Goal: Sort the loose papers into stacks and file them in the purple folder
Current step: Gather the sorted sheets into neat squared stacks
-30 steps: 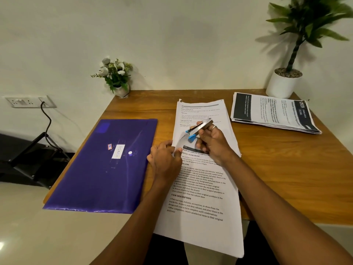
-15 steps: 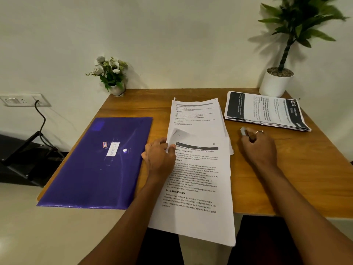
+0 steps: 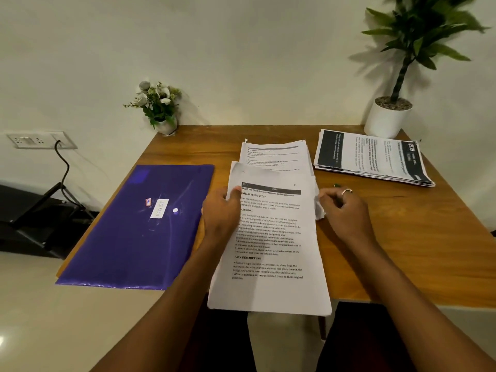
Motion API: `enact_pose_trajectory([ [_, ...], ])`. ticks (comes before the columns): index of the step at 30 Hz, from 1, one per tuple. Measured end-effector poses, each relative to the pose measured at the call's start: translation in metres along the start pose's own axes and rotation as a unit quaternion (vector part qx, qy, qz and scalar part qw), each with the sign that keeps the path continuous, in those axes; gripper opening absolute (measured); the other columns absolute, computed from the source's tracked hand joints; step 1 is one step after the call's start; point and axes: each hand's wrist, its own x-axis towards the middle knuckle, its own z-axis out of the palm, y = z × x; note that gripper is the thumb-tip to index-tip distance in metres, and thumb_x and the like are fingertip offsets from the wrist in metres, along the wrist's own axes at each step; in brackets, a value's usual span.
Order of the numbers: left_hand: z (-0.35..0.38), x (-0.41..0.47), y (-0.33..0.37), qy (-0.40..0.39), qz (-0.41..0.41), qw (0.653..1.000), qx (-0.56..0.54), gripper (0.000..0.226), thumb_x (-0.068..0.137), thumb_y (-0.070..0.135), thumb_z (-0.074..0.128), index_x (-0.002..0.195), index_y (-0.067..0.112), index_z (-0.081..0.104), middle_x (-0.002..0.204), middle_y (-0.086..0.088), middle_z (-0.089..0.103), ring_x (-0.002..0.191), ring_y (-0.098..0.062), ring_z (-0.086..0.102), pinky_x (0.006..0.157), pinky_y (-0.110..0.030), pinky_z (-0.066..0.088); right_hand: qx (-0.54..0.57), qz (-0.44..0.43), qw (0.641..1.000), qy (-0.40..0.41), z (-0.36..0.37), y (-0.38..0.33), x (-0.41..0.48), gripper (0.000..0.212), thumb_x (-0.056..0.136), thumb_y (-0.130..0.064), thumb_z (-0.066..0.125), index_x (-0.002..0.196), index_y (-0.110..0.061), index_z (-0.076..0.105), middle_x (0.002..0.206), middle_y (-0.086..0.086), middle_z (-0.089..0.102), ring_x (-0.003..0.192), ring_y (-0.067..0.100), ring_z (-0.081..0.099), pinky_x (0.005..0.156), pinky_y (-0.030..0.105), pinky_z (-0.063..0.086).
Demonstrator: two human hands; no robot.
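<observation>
- Tabletop [image 3: 429, 251]: carries the purple folder [image 3: 139, 226], lying flat at the left, and three paper piles.
- Front sheaf [image 3: 271, 242]: overhangs the near edge and overlaps the rear stack [image 3: 273, 157]; the banded stack [image 3: 373, 159] lies apart at the right. Square its edges before filing.
- Left grip [image 3: 218, 213]: thumb on top, pinching the sheaf's left edge.
- Right grip [image 3: 346, 208]: fingers curled at the right edge; a hold cannot be told.

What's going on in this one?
A person is sorting papers at a wooden table. The left hand and right hand hold the side edges of the front stack, which overhangs the table's near edge. A second stack lies behind it and a third stack lies to the right. The purple folder lies closed on the left.
</observation>
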Motion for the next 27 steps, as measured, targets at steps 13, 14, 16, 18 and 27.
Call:
enact_pose_trajectory([
  [13, -0.003, 0.072, 0.042, -0.127, -0.234, 0.940, -0.212, 0.030, 0.100, 0.035, 0.062, 0.112, 0.008, 0.065, 0.102, -0.011, 0.077, 0.092, -0.032, 0.076, 0.085, -0.056, 0.060, 0.185, 0.194, 0.937, -0.223, 0.003, -0.012, 0.014, 0.064, 0.096, -0.009, 0.066, 0.151, -0.031, 0.041, 0.126, -0.011, 0.069, 0.106, 0.012, 0.070, 0.082, 0.039, 0.062],
  [14, -0.003, 0.071, 0.042, -0.153, -0.228, 0.935, -0.224, 0.031, 0.101, 0.036, 0.060, 0.114, 0.009, 0.066, 0.104, -0.010, 0.077, 0.095, -0.031, 0.075, 0.089, -0.055, 0.059, 0.172, 0.192, 0.945, -0.199, 0.004, -0.014, 0.019, 0.061, 0.098, -0.010, 0.064, 0.149, -0.034, 0.041, 0.123, -0.012, 0.069, 0.102, 0.010, 0.070, 0.073, 0.033, 0.061],
  [16, -0.002, 0.068, 0.037, -0.197, -0.212, 0.931, -0.222, 0.031, 0.102, 0.035, 0.057, 0.119, 0.011, 0.066, 0.106, -0.008, 0.077, 0.096, -0.028, 0.076, 0.092, -0.054, 0.058, 0.140, 0.181, 0.962, -0.147, 0.006, -0.017, 0.031, 0.061, 0.100, -0.014, 0.062, 0.150, -0.038, 0.038, 0.126, -0.011, 0.067, 0.096, 0.006, 0.068, 0.063, 0.026, 0.057],
  [18, 0.001, 0.066, 0.033, -0.219, -0.192, 0.942, -0.168, 0.030, 0.102, 0.029, 0.058, 0.128, 0.013, 0.062, 0.107, -0.005, 0.076, 0.093, -0.023, 0.076, 0.084, -0.047, 0.062, 0.101, 0.163, 0.973, -0.125, 0.011, -0.019, 0.045, 0.063, 0.100, -0.018, 0.062, 0.153, -0.039, 0.034, 0.137, -0.010, 0.061, 0.100, 0.007, 0.064, 0.063, 0.026, 0.054],
  [27, 0.016, 0.066, 0.004, -0.100, -0.032, 0.988, 0.111, 0.046, 0.094, 0.016, 0.071, 0.138, 0.011, 0.058, 0.121, -0.010, 0.069, 0.108, -0.023, 0.067, 0.075, -0.024, 0.053, -0.012, 0.100, 0.986, -0.132, 0.044, -0.017, 0.074, 0.066, 0.100, -0.020, 0.063, 0.155, -0.038, 0.031, 0.156, -0.004, 0.045, 0.136, 0.026, 0.050, 0.101, 0.047, 0.052],
])
